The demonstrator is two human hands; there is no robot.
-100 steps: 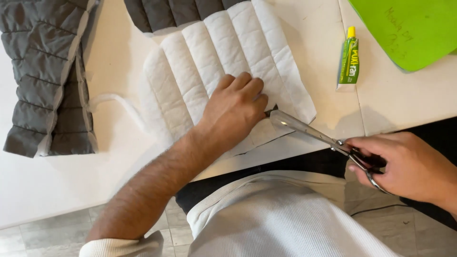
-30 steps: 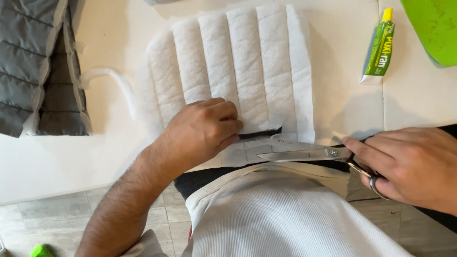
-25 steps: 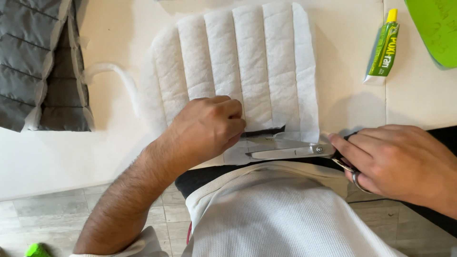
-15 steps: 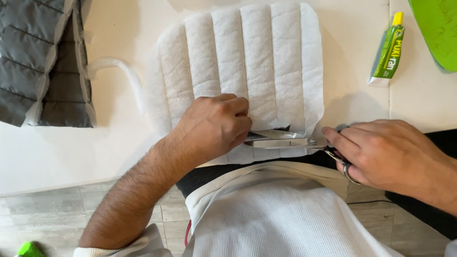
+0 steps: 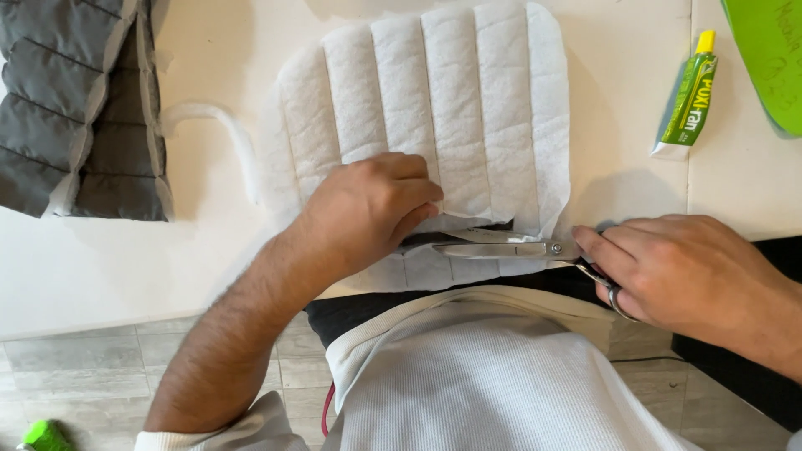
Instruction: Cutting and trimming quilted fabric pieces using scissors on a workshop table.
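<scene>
A white quilted padding panel lies flat on the white table, its stitched channels running away from the person and its near edge hanging just over the table's front edge. The left hand presses down on the panel's near part, palm flat and fingers curled loosely on the fabric — not gripping anything. Just right of that hand, the blades of a pair of metal scissors reach into the panel from its right edge, lying along a cut that parts a narrow strip off the panel's near edge. The right hand is at the panel's near right corner, fingers clenched through the scissor handles. A loose white strip curves on the table just left of the panel, and beyond it lies a grey quilted piece. Right of the panel lies a green glue tube with a yellow cap, and farther right a green sheet.
</scene>
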